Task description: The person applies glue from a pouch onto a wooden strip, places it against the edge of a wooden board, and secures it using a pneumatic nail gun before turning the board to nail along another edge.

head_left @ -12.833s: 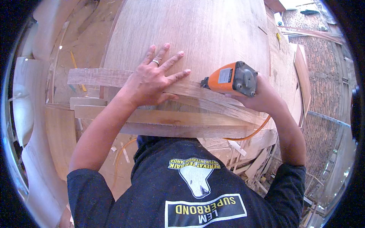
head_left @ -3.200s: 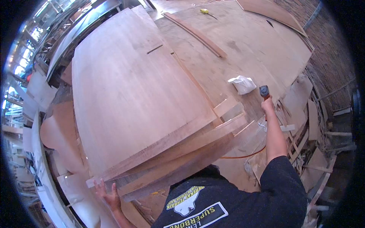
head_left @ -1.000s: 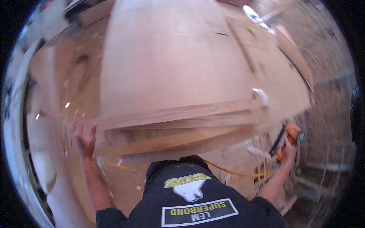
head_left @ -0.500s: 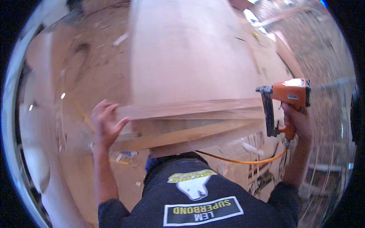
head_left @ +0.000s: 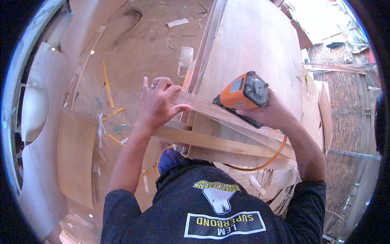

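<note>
My right hand [head_left: 270,112] is wrapped round the handle of an orange and black nail gun [head_left: 239,93]. The gun's nose points left and lies over a long wooden strip [head_left: 203,105]; contact between them cannot be made out. At the left end of this strip, my left hand [head_left: 158,101] has its fingers on top and its thumb below, pinching the end. The strip runs across the near edge of a large wooden panel [head_left: 256,53]. Closer to my body, a second wooden strip [head_left: 227,142] crosses below it. An orange air hose [head_left: 268,164] hangs from the gun.
Wood scraps and yellow strips [head_left: 107,83] litter the dusty floor [head_left: 158,44] on the left. A curved wooden sheet [head_left: 77,158] stands at the lower left. On the right are leaning boards [head_left: 323,118] and a brick surface [head_left: 341,93].
My view has turned, so the panel now appears slanted and farther right. The nail gun has moved left over the strip and tilted. My left hand has closed on the strip's end.
</note>
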The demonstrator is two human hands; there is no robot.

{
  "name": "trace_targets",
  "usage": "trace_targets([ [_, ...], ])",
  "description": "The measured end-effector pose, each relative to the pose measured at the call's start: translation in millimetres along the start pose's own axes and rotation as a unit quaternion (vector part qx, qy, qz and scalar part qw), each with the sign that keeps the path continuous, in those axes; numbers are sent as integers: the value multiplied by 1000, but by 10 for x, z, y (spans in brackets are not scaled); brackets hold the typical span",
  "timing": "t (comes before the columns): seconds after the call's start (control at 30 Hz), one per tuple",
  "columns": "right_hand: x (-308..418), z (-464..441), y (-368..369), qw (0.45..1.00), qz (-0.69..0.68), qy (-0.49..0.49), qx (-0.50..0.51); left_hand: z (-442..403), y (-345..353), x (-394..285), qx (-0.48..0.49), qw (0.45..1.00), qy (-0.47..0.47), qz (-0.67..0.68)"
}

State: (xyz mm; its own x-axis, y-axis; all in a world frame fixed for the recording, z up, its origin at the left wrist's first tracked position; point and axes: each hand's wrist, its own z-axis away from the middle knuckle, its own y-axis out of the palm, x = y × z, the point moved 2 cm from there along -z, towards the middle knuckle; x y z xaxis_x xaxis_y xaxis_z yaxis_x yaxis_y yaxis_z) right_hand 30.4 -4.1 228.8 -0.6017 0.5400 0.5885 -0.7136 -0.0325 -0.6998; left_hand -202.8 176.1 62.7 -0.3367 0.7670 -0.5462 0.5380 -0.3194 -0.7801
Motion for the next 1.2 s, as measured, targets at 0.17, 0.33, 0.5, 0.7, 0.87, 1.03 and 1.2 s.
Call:
trace_targets([
  [0.17,-11,-224,122,998,-43,-45,6,5,-12,-11,16,1000,-15,14],
  [0.33,34,-321,135,999,-16,10,40,9,11,11,11,1000,-7,22],
  [0.5,83,-343,146,999,8,-22,37,-3,28,19,12,999,-10,30],
  [0.7,159,-366,159,997,16,-38,69,-27,17,13,27,999,-16,30],
  [0.87,145,-425,150,996,68,-22,52,-34,-11,-3,37,999,-11,8],
  [1.03,129,-376,131,998,38,-25,44,-31,-13,-11,49,999,-13,-4],
  [1.2,64,93,1,999,-12,9,-37,-70,-320,-216,53,997,-37,-46],
])
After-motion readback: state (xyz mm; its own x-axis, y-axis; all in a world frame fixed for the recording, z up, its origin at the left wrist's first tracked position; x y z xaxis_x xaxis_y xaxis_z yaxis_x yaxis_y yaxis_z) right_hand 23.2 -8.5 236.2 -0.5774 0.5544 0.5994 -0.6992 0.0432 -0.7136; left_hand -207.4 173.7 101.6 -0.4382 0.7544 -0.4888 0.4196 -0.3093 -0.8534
